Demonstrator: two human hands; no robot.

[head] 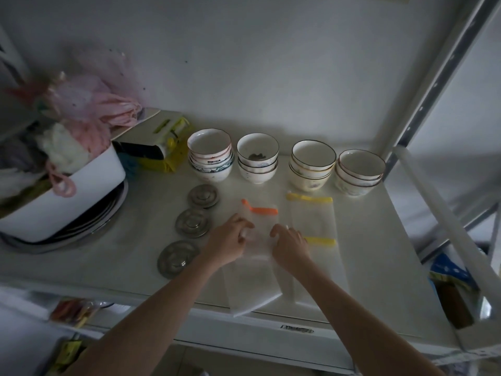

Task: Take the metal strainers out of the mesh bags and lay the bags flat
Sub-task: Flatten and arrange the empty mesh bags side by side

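Nearest the person, a pale mesh bag [252, 283] lay with its lower corner past the shelf's [379, 256] front edge, and both hands rested on the upper part of it. The left hand [227, 245] had its fingers curled loosely, tips down on the mesh and closed on nothing; the right hand [290, 246] was the same, fingers bent and pressing, with no fold pinched that could be made out. Between the two sets of fingertips the mesh looked slightly rumpled, so the step in hand seemed to be the flattening: it would go best with the fingers opened out and the palms drawn apart, away from each other, then toward the near corner so the overhang lay square. Just beyond the fingertips ran the orange zipper strip [261, 210] of a bag, and to the right of the right fingers lay two yellow-strip bags [311, 221], already flat. Left of the left fingers, in a slanting row, sat three metal strainers [192, 222], out of their bags and clear of the mesh. Farther beyond the fingers stood four stacks of bowls [257, 158], close enough that a wide outward sweep could nudge them. The task looked nearly done.
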